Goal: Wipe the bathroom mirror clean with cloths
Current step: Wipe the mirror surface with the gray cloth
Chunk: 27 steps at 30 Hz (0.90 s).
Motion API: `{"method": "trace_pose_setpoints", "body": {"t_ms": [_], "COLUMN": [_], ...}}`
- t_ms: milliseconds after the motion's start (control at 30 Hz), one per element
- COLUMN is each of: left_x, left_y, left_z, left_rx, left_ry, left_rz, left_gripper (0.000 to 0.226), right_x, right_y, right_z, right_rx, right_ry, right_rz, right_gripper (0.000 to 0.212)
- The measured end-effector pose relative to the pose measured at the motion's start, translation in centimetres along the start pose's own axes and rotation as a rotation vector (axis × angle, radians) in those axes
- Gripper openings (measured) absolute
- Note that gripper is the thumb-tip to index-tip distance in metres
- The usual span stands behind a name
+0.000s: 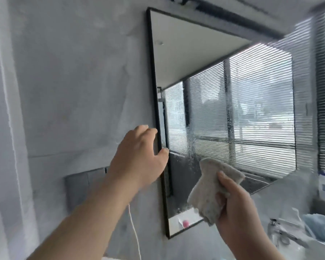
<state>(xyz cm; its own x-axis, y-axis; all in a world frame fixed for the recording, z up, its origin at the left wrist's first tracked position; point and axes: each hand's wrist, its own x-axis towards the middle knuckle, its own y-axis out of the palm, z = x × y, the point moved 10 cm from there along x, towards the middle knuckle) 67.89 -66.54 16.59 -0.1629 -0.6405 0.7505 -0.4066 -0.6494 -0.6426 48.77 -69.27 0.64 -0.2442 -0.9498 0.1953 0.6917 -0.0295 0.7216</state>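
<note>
1. On the grey wall (pixel 68 91) at the left, a white cord (pixel 134 231) hung down below the forearm.
2. The left hand (pixel 139 156) sat at the mirror's left edge, fingers loosely bent on the wall side and thumb towards the glass. Whether it pinched the black frame (pixel 154 81) or only steadied against it could not be told.
3. The mirror (pixel 204 72) hung on that wall, with wet, speckled streaks (pixel 190 139) running down its lower middle.
4. The right hand (pixel 238 209) was curled round a crumpled beige cloth (pixel 212 188), held up close to the lower glass. Contact could not be confirmed.
5. The wipe looked barely begun. To do it well, the cloth wanted flattening against the glass. Overlapping strokes from above the streaks downward would stop drips re-marking cleaned glass.
6. At the far right stood a tap (pixel 278 231) and a blue cloth (pixel 319 228), which looked handy for a dry finishing pass.
</note>
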Motion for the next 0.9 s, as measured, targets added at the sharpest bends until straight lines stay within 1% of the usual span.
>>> {"method": "trace_pose_setpoints", "body": {"t_ms": [100,167,233,300,400,467,500,567,633,667,700,800,833,900], "left_x": [4.3,7.2,10.1,13.2,17.5,19.9,20.8,21.6,21.6,21.5,21.5,21.6,21.6,21.6], "left_y": [-0.2,-0.8,-1.7,-2.7,-4.2,-4.8,-4.9,-4.8,-4.4,-4.2,-3.9,-4.1,-4.1,-4.0], "left_z": [0.2,0.1,-0.1,0.1,0.9,1.1,1.0,0.5,0.3,0.2,0.3,0.7,0.7,0.7], "left_rx": [0.078,0.153,0.245,0.363,0.561,0.712,0.751,0.771,0.816,0.827,0.821,0.797,0.792,0.784], "left_ry": [-0.003,0.023,0.074,0.106,0.122,0.152,0.181,0.244,0.252,0.257,0.264,0.284,0.289,0.303], "left_rz": [0.002,-0.045,-0.118,-0.187,-0.268,-0.308,-0.331,-0.396,-0.450,-0.458,-0.459,-0.492,-0.499,-0.506], "left_gripper": [0.046,0.041,0.050,0.058,0.068,0.066,0.065,0.063,0.060,0.059,0.058,0.059,0.059,0.060], "right_x": [2.9,5.0,6.9,9.0,11.9,13.6,14.5,15.8,16.2,16.4,16.4,17.2,17.4,17.9], "right_y": [0.7,1.3,2.2,3.2,4.6,5.3,5.7,7.8,10.4,11.3,12.1,13.6,14.2,15.7], "right_z": [2.9,4.5,6.1,7.8,10.6,12.0,12.4,13.2,14.4,15.0,15.4,16.2,16.4,17.0], "right_rx": [-0.002,0.039,0.076,0.091,0.089,0.148,0.194,0.285,0.357,0.363,0.356,0.351,0.310,0.229], "right_ry": [-0.132,-0.174,-0.220,-0.284,-0.434,-0.496,-0.483,-0.424,-0.405,-0.424,-0.445,-0.474,-0.480,-0.509], "right_rz": [-0.058,-0.076,-0.068,-0.025,0.074,0.088,0.102,0.217,0.328,0.343,0.343,0.304,0.289,0.277], "right_gripper": [0.021,0.022,0.022,0.023,0.027,0.031,0.030,0.025,0.047,0.051,0.047,0.021,0.017,0.016]}}
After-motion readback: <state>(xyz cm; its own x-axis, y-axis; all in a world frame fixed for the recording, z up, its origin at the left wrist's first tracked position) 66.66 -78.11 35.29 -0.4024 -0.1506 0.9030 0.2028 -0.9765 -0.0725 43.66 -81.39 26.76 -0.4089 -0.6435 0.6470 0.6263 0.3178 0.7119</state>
